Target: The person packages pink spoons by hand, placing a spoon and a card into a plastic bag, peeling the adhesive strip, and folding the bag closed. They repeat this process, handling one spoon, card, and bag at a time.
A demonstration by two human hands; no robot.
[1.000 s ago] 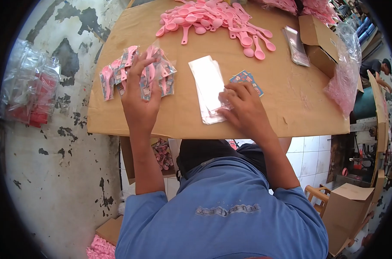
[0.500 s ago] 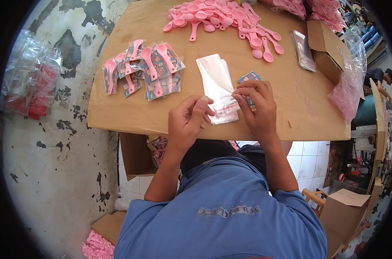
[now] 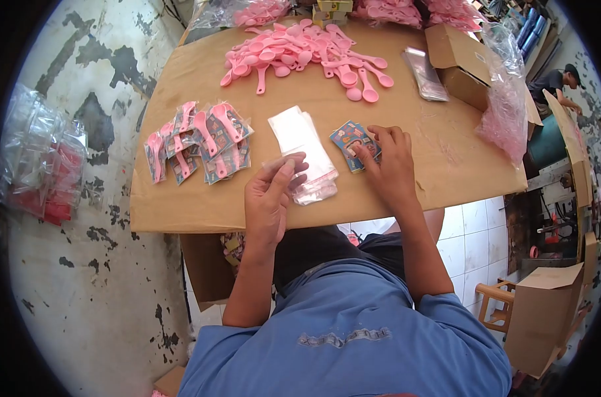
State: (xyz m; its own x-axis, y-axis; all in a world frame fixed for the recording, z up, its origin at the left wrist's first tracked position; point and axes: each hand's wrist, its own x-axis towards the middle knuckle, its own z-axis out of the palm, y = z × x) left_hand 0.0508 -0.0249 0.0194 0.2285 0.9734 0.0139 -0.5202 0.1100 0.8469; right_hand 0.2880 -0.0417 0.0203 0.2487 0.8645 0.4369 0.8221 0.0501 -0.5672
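Card pickup seems underway, needing one singled out: half-open right hand (image 3: 394, 165) touches printed cards (image 3: 345, 136) beneath it, left hand (image 3: 265, 206) apparently pinches clear bag (image 3: 271, 164)

No word or number can be read for certain. A band of lettering (image 3: 345, 337) runs across the blue shirt (image 3: 347, 364), its letters too creased and blurred to make out. The blue cards (image 3: 355, 144) on the bench (image 3: 446, 149) carry colorful printing too small to read, as do similar cards inside the clear packs (image 3: 232, 142). A small, dark mark on the brown box (image 3: 460, 66) is also illegible.
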